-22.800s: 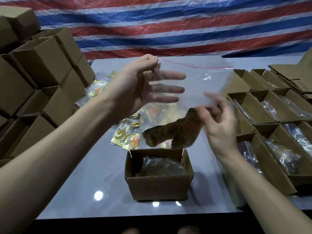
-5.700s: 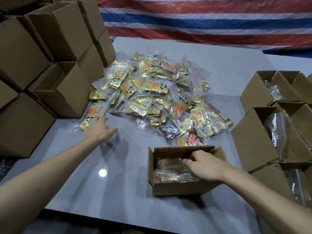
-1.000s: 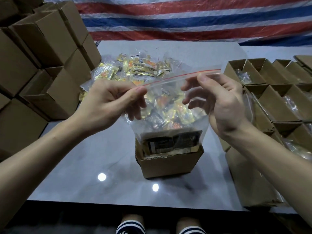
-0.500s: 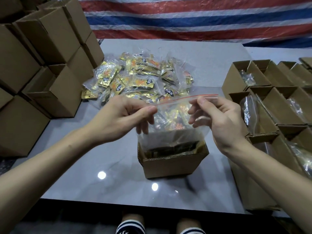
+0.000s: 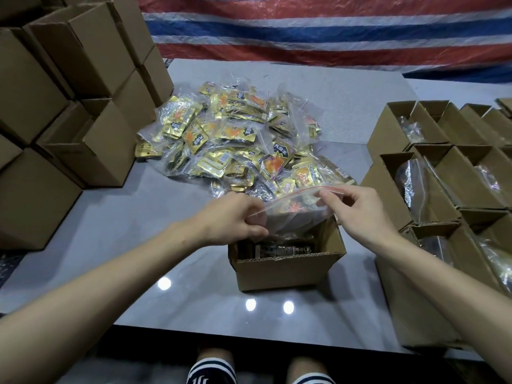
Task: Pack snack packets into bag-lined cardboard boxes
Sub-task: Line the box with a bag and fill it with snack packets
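A small open cardboard box (image 5: 288, 268) stands on the grey table, near its front edge. A clear zip bag (image 5: 297, 210) with a red seal strip rises out of it, snack packets lying inside at the bottom. My left hand (image 5: 231, 220) pinches the bag's left top corner. My right hand (image 5: 357, 210) pinches the top edge at the right. Behind the box lies a heap of gold and orange snack packets (image 5: 235, 139).
Closed cardboard boxes (image 5: 69, 79) are stacked along the left side. On the right stand rows of open bag-lined boxes (image 5: 443, 173). A striped tarp (image 5: 332, 29) hangs behind the table (image 5: 138, 217). My knees show below the table's front edge.
Both hands have come down with the bag's top, so the bag sits lower in the box than a second ago. The hands stay pinched on the top edge.
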The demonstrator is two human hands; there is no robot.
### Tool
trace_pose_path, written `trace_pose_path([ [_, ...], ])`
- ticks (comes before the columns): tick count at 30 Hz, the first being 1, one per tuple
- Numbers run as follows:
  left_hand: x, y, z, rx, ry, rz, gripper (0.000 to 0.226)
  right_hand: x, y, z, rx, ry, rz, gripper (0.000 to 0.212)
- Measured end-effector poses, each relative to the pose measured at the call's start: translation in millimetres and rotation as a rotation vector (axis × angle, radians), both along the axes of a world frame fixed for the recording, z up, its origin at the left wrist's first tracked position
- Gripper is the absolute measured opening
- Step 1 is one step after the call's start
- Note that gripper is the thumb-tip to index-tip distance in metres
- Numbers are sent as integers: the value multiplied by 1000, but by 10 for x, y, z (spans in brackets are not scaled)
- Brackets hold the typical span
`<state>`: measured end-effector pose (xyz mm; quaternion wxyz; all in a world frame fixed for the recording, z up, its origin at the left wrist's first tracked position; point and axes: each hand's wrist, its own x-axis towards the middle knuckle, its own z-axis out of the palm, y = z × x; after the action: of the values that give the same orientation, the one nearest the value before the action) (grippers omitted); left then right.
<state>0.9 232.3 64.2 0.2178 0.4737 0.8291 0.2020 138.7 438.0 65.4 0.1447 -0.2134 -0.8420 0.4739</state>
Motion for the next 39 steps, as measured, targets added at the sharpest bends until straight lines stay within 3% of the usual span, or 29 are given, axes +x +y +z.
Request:
trace_pose_path([
  [3, 8, 2, -6, -27, -11, -10, 17, 13, -10, 66, -108, -24, 73, 23],
  [7, 6, -84, 84, 21, -527, -5, 11, 38, -22, 154, -128, -73, 121, 19],
  [8, -11, -89, 105, 39, -576, 11, 11, 28, -8, 164, -136, -73, 114, 17],
  [10, -43, -65, 122, 51, -520, 43, 11, -4, 15, 171, -130, -93, 108, 14],
  [18, -34, 12, 0, -67, 94, 94, 28, -61, 60, 35, -5, -85, 132, 27],
  [22, 106, -26, -34, -54, 380, 27, 6, -6, 68, -37, 186, 39, 112, 34],
  [23, 144, -32, -58, -63, 407, -21, 12, 13, 73, -49, 232, 70, 135, 33],
  [27, 263, 7, -152, -212, 400, -191, 29, 59, 59, -16, 438, 21, 443, 30],
  [31, 361, 105, -207, -313, 364, -272, 30, -6, -40, 18, 599, -253, 721, 31],
  [35, 373, 185, -235, -365, 286, -240, 27, -130, -150, -62, 604, -578, 754, 25],
  [39, 382, 282, -292, -365, 259, -170, 22, -231, -227, -178, 503, -755, 611, 30],
])
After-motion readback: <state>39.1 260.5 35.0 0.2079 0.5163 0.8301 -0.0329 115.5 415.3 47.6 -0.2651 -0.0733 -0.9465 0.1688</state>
